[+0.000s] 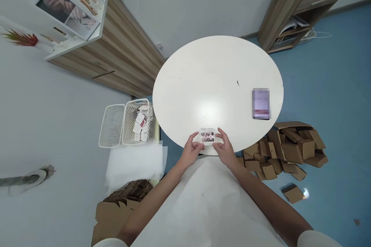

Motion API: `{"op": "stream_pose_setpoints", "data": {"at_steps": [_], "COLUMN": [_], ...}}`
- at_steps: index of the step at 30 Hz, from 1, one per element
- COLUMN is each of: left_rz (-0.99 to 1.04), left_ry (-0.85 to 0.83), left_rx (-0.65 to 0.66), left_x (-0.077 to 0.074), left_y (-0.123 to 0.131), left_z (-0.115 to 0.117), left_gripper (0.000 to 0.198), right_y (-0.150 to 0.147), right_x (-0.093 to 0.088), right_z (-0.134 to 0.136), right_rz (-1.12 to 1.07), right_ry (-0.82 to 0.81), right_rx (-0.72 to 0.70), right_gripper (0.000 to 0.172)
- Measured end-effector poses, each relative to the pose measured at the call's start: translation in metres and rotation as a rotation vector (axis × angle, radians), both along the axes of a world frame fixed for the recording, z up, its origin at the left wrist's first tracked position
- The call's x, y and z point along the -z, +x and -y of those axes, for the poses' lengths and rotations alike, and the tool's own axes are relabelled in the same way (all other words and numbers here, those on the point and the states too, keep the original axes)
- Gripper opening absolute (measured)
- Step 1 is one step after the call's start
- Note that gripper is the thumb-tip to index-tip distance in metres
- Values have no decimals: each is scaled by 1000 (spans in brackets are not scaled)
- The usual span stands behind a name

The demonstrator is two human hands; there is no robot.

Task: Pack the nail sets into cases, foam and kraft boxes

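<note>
A small clear plastic box [207, 136] with dark patterned pieces inside sits at the near edge of the round white table [214, 73]. My left hand [191, 149] grips its left side with curled fingers. My right hand [223, 146] holds its right side, thumb and fingers pinched on the box. Both hands keep it just above or on the table edge; I cannot tell which.
A purple-and-red card or booklet [261, 103] lies on the table's right side. Two white mesh baskets [126, 123] stand at the left, one with small packets. A pile of folded brown cardboard boxes [285, 148] lies on the blue floor at right. White sheets [135, 164] lie below the baskets.
</note>
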State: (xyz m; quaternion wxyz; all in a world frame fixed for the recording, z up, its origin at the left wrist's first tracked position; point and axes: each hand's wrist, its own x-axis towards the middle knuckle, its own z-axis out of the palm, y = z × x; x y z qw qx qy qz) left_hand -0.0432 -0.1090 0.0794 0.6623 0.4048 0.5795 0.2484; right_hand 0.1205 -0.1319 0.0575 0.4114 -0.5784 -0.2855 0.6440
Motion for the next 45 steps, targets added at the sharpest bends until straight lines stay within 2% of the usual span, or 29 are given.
{"op": "stream_pose_setpoints", "data": {"at_steps": [9, 17, 25, 29, 35, 39, 45], "left_rz": [-111, -222, -207, -200, -153, -151, -235], "left_ry": [90, 67, 96, 141, 170, 191, 217], "left_rx": [-87, -208, -306, -315, -290, -271, -184], "left_x": [15, 34, 58, 66, 73, 76, 73], "left_y": [-45, -107, -165, -175, -177, -178, -176], "left_z": [-12, -31, -67, -90, -116, -121, -117], "left_gripper": [54, 51, 52, 55, 55, 53, 52], "right_y": [-44, -124, -192, -207, -209, -209, -212], "right_x": [6, 11, 31, 39, 51, 55, 55], "right_z": [-26, -68, -110, -135, -163, -168, -166], "right_rz": [196, 335, 359, 356, 390, 416, 442], "right_ry": [72, -45, -77, -79, -34, -17, -17], "right_rx": [-163, -241, -288, -267, -257, -282, -281], "right_gripper": [61, 62, 65, 66, 67, 67, 71]}}
